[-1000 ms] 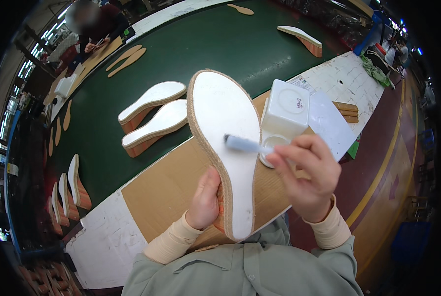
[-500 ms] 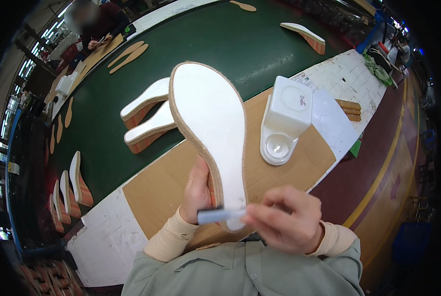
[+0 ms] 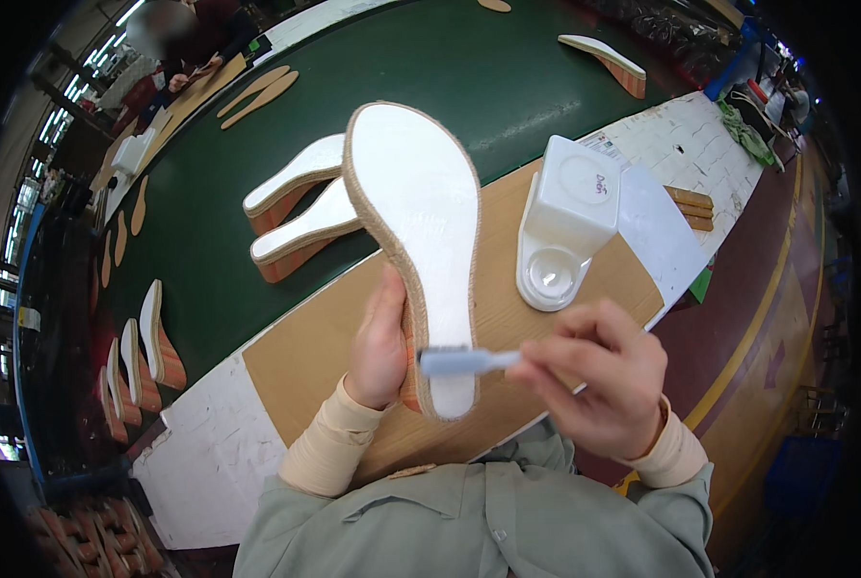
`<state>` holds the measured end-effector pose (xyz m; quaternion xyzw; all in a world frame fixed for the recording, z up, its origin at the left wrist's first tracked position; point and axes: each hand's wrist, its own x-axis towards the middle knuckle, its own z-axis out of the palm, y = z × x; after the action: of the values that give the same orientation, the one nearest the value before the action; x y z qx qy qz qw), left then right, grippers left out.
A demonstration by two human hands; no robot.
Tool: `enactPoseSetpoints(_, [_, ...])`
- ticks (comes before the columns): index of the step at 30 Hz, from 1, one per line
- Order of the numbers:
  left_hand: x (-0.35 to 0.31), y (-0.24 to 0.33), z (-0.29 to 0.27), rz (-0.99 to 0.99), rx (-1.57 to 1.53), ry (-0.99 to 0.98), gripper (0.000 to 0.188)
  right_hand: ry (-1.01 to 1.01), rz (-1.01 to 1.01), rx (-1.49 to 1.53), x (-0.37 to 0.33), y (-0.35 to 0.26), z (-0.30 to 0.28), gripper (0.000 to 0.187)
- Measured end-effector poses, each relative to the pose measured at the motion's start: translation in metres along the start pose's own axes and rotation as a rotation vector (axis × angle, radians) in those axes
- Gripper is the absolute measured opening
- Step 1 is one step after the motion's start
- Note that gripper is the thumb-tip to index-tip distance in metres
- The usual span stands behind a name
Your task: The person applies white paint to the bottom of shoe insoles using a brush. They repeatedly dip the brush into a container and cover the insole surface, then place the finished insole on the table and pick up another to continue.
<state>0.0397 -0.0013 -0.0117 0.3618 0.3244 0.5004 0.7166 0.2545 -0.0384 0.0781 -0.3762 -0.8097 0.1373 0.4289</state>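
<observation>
A wedge shoe sole (image 3: 416, 183) with a white top and a braided rope edge is held up in front of me, its wide toe end pointing away. My left hand (image 3: 380, 337) grips it from the left side near the heel. In my right hand (image 3: 599, 376) is a small brush (image 3: 464, 361) with a pale grey handle and dark bristles, pinched by its thin end. The brush head lies across the sole's narrow heel part. To the right stands a white glue dispenser (image 3: 570, 207) with a small round cup of white liquid at its front.
Two more wedge soles (image 3: 300, 226) lie on the green conveyor belt (image 3: 392, 67) behind. Several wedges (image 3: 151, 342) stand at the left, and flat insoles (image 3: 257, 96) lie farther back. Cardboard (image 3: 305, 376) covers the white bench. A person (image 3: 195, 48) works across the belt.
The brush has moved up and right along the heel part of the sole, with my right hand. The sole has shifted slightly upward in view, still in my left hand.
</observation>
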Motion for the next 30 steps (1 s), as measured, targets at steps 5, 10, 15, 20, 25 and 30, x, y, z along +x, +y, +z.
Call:
enactPoseSetpoints(5, [0.004, 0.007, -0.004, -0.08, -0.004, -0.075, 0.069, -0.146, -0.101, 0.057, -0.007, -0.003, 0.0, 0.018])
enactPoseSetpoints(10, [0.001, 0.009, 0.001, -0.214, -0.024, -0.081, 0.068, -0.045, -0.045, -0.007, 0.004, 0.009, -0.005, 0.016])
enactPoseSetpoints(15, [0.001, 0.011, -0.006, -0.256, -0.076, -0.206, 0.065, -0.255, -0.175, 0.169, -0.003, 0.017, -0.008, 0.018])
enactPoseSetpoints(20, [-0.009, 0.023, 0.013, -0.339, -0.03, -0.165, 0.063, -0.038, -0.087, 0.127, 0.005, 0.027, -0.009, 0.017])
enactPoseSetpoints(25, [-0.012, 0.023, 0.007, -0.356, -0.015, -0.176, 0.06, -0.199, -0.151, 0.081, -0.002, 0.02, -0.012, 0.015])
enactPoseSetpoints(30, [-0.016, 0.021, -0.003, -0.343, 0.101, -0.256, 0.055, 0.093, -0.085, -0.077, 0.006, 0.034, -0.014, 0.014])
